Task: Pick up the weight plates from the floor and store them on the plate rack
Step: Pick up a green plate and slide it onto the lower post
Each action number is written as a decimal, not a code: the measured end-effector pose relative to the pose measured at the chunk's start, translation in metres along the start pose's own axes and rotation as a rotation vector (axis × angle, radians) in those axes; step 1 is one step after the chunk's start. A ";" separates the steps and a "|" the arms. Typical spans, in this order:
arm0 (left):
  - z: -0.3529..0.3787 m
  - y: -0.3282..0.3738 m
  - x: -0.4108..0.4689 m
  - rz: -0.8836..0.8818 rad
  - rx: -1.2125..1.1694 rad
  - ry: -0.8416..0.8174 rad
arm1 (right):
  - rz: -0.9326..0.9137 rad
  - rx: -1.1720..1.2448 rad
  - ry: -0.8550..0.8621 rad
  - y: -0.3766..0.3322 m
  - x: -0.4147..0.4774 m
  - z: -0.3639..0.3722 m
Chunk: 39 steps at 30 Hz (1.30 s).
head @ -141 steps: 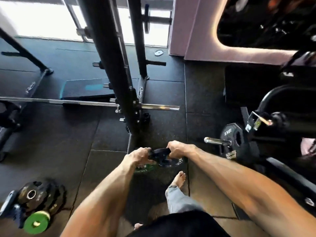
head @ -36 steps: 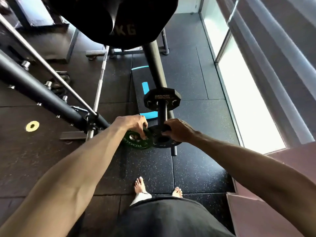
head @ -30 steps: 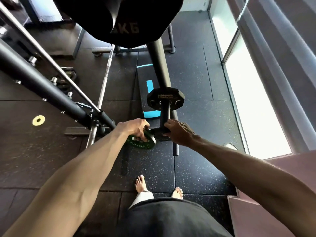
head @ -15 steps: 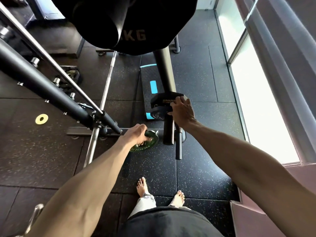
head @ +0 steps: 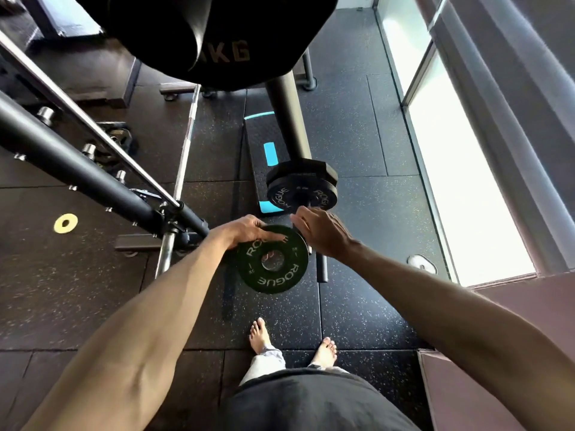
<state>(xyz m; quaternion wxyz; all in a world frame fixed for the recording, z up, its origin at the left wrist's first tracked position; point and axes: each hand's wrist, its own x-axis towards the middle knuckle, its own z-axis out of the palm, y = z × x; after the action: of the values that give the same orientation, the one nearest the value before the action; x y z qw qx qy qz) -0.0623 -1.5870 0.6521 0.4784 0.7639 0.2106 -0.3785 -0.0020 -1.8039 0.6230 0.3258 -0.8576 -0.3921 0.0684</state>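
The large black plate [head: 217,38] at the far edge is cut off by the frame's top, so only "KG" of its marking shows. The left hand [head: 245,231] covers the far left rim of the green plate [head: 272,259], whose small weight marking is too tiny to read. The right hand [head: 320,231] hides the peg's near part.

Green plate [head: 273,259]: "ROGUE" is printed twice in pale letters around the face, once by the upper left rim and once by the lower right; a small "KG" mark is seen at the lower left, its number too small to be read.
Black plate on the rack peg [head: 301,194]: "ROGUE" is shown twice in white, on either side of the centre hole.
Large black plate overhead [head: 217,38]: "KG" is read in raised letters; the figure before it is hidden.
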 end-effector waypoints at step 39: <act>0.030 0.030 0.074 -0.064 -0.124 0.591 | 0.833 0.196 0.090 0.065 0.020 0.013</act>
<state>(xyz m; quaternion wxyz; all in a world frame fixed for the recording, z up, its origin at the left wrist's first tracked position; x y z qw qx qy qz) -0.0074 -1.6305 0.6038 0.4298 0.8033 0.3874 -0.1410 0.0476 -1.8144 0.5753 0.3670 -0.9098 0.0104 0.1936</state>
